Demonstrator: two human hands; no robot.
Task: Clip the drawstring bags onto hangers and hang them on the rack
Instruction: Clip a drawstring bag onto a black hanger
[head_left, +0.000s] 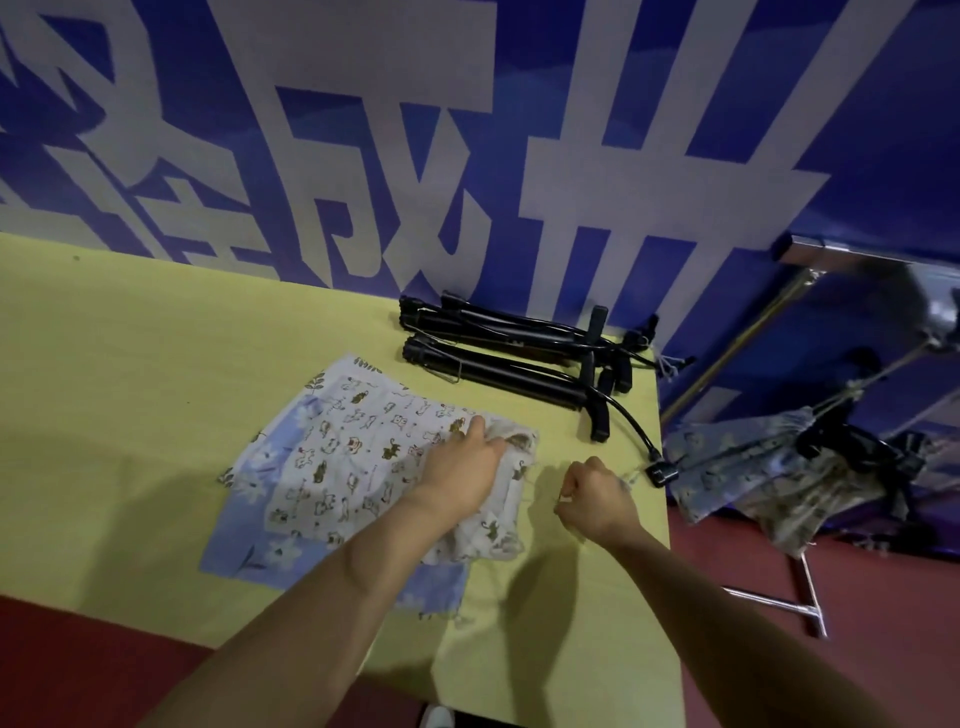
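Yellow table (130, 364) set against a blue wall (218, 78) with large white characters. Pile of drawstring bags (332, 457) lying flat near the middle of the table, white cloth with small animal prints on top, pale blue flowered cloth beneath and showing at the near and left edges. Left hand (462, 467) down on the right end of the top bag, fingers curled into a bunched fold of the white cloth and gripping it. Right hand (597, 493) just beside, over bare table near the right edge, fingers curled tight with thumb and forefinger pinching a thin drawstring (535, 478) running back to the bunched cloth; string faint and hard to follow. Both forearms bare, reaching in from the near edge. Heap of black clip hangers (519, 348) at the far right corner of the table, well apart from the bags, stacked roughly side by side with hooks toward the right; one curved hook (639, 431) trailing forward to the table's right edge, near the right hand but not touching it. Off the table to the right, metal rack (810, 249) with more bags (769, 478) hanging from black hangers, in blue and printed cloth, blurred at the top. Red floor (857, 597) below, with the rack's metal foot (810, 597) resting on it.
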